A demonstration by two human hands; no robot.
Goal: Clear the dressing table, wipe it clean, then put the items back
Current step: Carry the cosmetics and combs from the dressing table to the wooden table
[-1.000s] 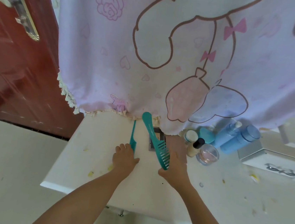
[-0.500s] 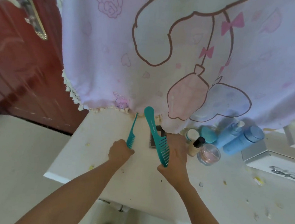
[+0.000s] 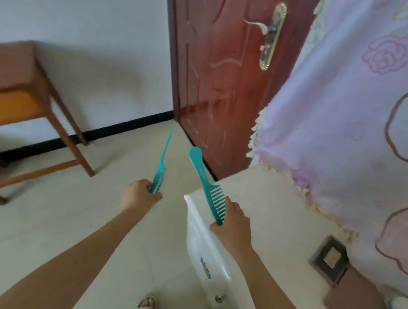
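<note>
Left of the dressing table (image 3: 267,212) stand a door (image 3: 219,80) and stool (image 3: 15,82).

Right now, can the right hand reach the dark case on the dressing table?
Probably yes: bare table lies between the right hand and the case, though that hand grips the wide comb.

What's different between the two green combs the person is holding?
The thin comb in the left hand has fine, close teeth; the wide comb in the right hand has thick, spaced teeth. The thin comb's handle tapers to a point; the wide comb's is broad and rounded. Both are teal, gripped at the toothed end.
</note>
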